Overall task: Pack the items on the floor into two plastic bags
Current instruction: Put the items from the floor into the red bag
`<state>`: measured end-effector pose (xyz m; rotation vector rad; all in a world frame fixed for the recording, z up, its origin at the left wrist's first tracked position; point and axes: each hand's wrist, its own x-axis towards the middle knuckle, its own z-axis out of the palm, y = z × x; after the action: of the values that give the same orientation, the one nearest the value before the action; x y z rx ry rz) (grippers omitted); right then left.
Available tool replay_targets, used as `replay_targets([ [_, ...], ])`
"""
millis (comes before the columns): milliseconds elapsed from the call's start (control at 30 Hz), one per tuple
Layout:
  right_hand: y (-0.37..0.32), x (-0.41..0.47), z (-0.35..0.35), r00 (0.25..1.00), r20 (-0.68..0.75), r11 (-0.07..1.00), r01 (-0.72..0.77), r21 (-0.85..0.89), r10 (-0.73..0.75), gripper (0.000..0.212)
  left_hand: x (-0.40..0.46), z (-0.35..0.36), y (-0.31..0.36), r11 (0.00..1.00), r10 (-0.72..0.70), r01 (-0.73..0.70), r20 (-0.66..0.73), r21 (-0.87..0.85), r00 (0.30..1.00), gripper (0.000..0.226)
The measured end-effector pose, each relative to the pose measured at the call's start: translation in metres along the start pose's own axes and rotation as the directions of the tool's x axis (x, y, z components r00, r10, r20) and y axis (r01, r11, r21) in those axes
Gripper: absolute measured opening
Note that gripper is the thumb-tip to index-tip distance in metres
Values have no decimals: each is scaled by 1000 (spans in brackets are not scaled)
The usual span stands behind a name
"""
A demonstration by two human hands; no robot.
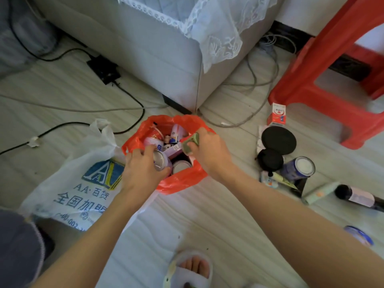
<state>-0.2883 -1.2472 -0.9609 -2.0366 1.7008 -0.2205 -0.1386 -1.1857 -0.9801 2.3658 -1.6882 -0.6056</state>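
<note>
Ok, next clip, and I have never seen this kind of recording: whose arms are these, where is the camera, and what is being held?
There is no robot: a person wears one camera on the head, looking down at their own bare arms. The left hand grips a can at the mouth of the red bag, which already holds cans and small packages. The right hand holds a small green item over the same bag. A white printed bag lies beside it. Still on the floor at the right: a blue can, a dark bottle, a small carton.
</note>
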Motion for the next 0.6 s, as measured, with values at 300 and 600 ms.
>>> replay_targets([
  [300,-2,-3,0,999,-11,991,-30,128,32,30,-10,4,-21,997,-17,3,177,81,984,68],
  [600,9,-8,2,1000,-24,991,10,136,-7,25,12,18,-11,996,-89,89,81,5,993,64],
])
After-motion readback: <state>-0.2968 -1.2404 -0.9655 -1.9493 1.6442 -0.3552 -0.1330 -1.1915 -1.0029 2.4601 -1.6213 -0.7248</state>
